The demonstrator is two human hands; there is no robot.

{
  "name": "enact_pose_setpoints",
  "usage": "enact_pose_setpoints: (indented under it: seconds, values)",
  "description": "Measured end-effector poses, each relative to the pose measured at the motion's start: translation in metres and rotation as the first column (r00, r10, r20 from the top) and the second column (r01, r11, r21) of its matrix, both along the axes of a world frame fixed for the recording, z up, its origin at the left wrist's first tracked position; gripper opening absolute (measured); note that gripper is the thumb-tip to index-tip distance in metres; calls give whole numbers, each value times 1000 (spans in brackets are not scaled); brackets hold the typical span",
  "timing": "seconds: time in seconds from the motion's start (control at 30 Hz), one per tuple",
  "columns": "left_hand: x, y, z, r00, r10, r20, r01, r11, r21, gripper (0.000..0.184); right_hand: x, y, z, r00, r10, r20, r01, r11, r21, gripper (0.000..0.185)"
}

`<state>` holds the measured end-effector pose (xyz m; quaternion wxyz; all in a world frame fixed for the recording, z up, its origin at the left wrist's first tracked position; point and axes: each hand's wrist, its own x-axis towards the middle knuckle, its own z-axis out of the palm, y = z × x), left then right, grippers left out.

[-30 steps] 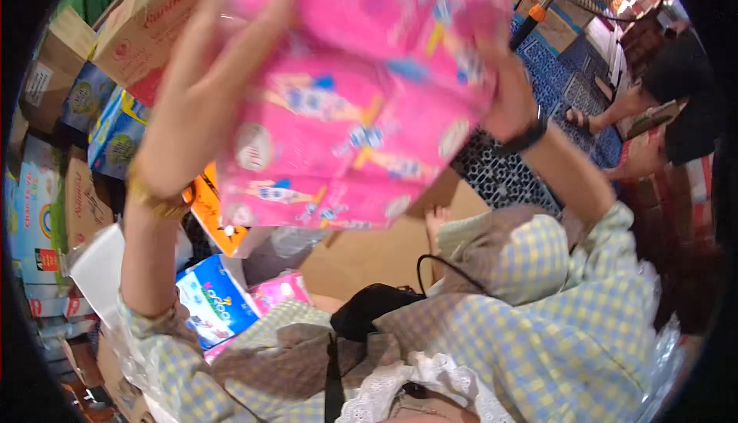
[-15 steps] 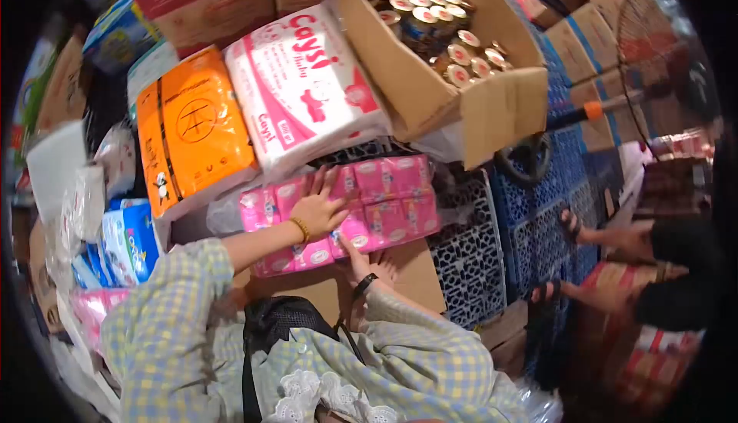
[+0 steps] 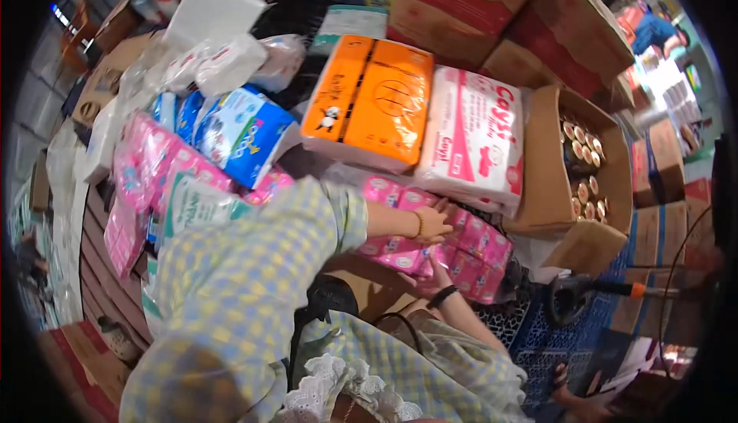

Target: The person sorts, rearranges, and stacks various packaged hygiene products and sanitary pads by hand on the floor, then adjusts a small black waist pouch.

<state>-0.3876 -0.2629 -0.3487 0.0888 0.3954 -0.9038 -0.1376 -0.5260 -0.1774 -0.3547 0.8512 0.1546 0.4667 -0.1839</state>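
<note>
A clear-wrapped bundle of pink packets (image 3: 480,250) lies in front of me, over a piece of cardboard. My left hand (image 3: 432,224), with a beaded bracelet at the wrist, rests on top of the bundle, fingers spread. On the near side, my right hand (image 3: 437,275) grips the bundle's edge; its thumb shows on top and its other fingers are mostly hidden. Just beyond the bundle are an orange diaper pack (image 3: 369,104) and a white Caysi pack (image 3: 470,142).
An open carton of cans (image 3: 538,165) stands at the right, near a black round-ended handle (image 3: 573,300). Blue diaper packs (image 3: 242,131), more pink packs (image 3: 165,161) and plastic-wrapped goods lie left. Big cartons (image 3: 461,8) rise behind. Another person's foot (image 3: 565,388) shows lower right.
My view has swung left, so the goods appear farther right and more of the left side shows. Both hands stay on the pink bundle.
</note>
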Motion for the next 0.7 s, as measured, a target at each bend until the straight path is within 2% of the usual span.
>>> enact_pose_setpoints:
  seconds: [0.03,0.1,0.13,0.17,0.2,0.23,0.27,0.3,0.33,0.37,0.4,0.43,0.47,0.5,0.53,0.6,0.63,0.7]
  values:
    - [12,0,19,991,-123,50,115,985,129,49,1,-7,22,1000,30,-3,-30,1000,-1,44]
    - [45,-1,64,929,-362,83,303,867,395,45,14,-27,77,971,214,105,-206,975,-80,43]
    - [67,1,90,943,-324,79,270,880,392,45,21,-37,101,952,296,-83,-307,906,-290,46]
    - [94,4,118,912,-381,152,309,882,356,42,30,-50,124,905,327,-273,-422,775,-471,49]
    - [122,7,147,871,-435,229,352,877,328,40,40,-69,142,891,334,-309,-451,739,-500,48]
    - [153,9,167,919,-341,200,264,905,334,39,56,-85,159,878,335,-343,-475,704,-528,48]
    - [185,13,189,954,-245,172,175,923,341,38,79,-95,186,877,372,-304,-480,650,-589,46]
    - [220,25,217,991,-31,128,-18,930,366,38,102,-103,208,873,408,-266,-476,598,-645,44]
    - [265,37,216,980,177,-91,-152,961,230,38,125,-111,220,864,428,-265,-488,585,-648,44]
    - [305,57,232,920,328,-216,-319,945,74,42,147,-118,229,821,498,-280,-540,513,-667,45]
    - [347,76,231,829,386,-404,-434,900,-31,39,169,-125,234,772,561,-298,-583,438,-684,46]
    - [391,98,225,757,576,-309,-638,753,-160,38,193,-127,234,762,575,-298,-590,428,-685,46]
    - [423,133,227,558,717,-417,-809,583,-80,40,220,-125,233,719,638,-277,-610,387,-692,46]
    - [446,168,226,411,836,-363,-911,381,-155,43,246,-121,231,668,698,-259,-629,342,-698,46]
    - [483,206,198,337,898,-282,-901,221,-373,52,274,-114,228,603,743,-289,-676,284,-680,46]
    - [514,269,165,29,993,-111,-965,-1,-264,73,325,-97,218,484,813,-324,-740,182,-648,46]
    - [518,291,141,20,994,-111,-965,-10,-262,73,349,-88,209,430,841,-329,-758,138,-637,46]
    - [519,323,100,-129,986,-105,-958,-151,-245,92,390,-68,194,325,868,-376,-788,28,-615,48]
